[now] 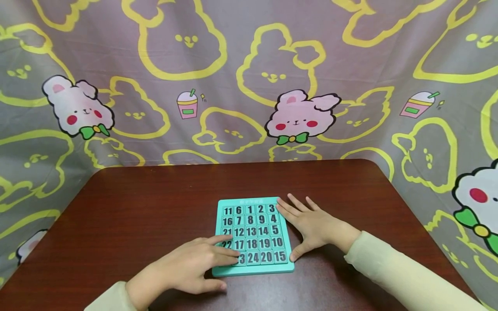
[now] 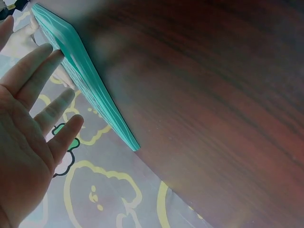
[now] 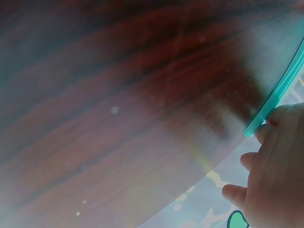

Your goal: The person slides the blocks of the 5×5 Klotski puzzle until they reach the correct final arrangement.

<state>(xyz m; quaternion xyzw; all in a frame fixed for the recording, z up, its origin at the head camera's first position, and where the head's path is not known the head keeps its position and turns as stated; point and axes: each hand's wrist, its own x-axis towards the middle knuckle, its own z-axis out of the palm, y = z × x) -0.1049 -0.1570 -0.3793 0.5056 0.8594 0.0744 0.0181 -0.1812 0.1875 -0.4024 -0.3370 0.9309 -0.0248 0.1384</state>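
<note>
A turquoise sliding number puzzle (image 1: 256, 233) lies flat on the table, its black-numbered tiles facing up. My left hand (image 1: 190, 264) comes over its lower left corner, with fairly straight fingers touching the tiles there and covering part of the bottom row. The left thumb is off the board, below its near edge. My right hand (image 1: 317, 226) is spread along the right side, index fingertip at the upper right corner and thumb at the lower right edge. In the left wrist view the puzzle's side (image 2: 90, 71) shows beyond the extended fingers; the right wrist view shows its rim (image 3: 280, 88) against the fingers.
The dark reddish-brown wooden table (image 1: 155, 203) has rounded far corners. Behind it and at both sides hangs a grey curtain (image 1: 229, 86) with yellow outlines, rabbits and drink cups printed on it.
</note>
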